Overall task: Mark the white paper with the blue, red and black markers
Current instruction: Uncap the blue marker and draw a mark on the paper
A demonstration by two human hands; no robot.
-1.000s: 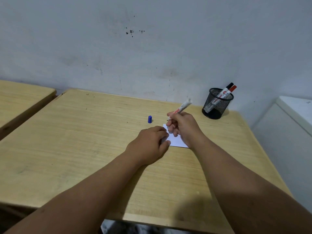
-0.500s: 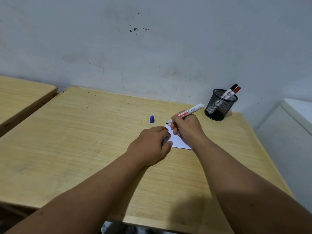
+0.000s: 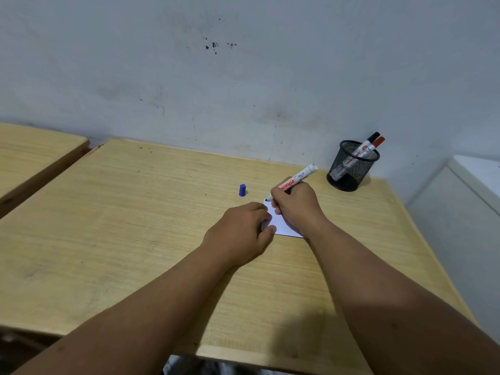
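A small white paper lies on the wooden desk, mostly covered by both hands. My right hand grips an uncapped white marker; its tip touches the paper's far corner. My left hand presses on the paper's left edge with fingers curled. The marker's blue cap stands on the desk just left of the paper. A black-capped marker and a red-capped marker stand in a black mesh cup at the far right.
A grey wall runs right behind the desk. A second wooden desk stands to the left across a narrow gap. A white cabinet stands to the right of the desk.
My right hand lowered the marker from a raised tilt until its tip met the paper's far corner. My left hand stayed on the paper.
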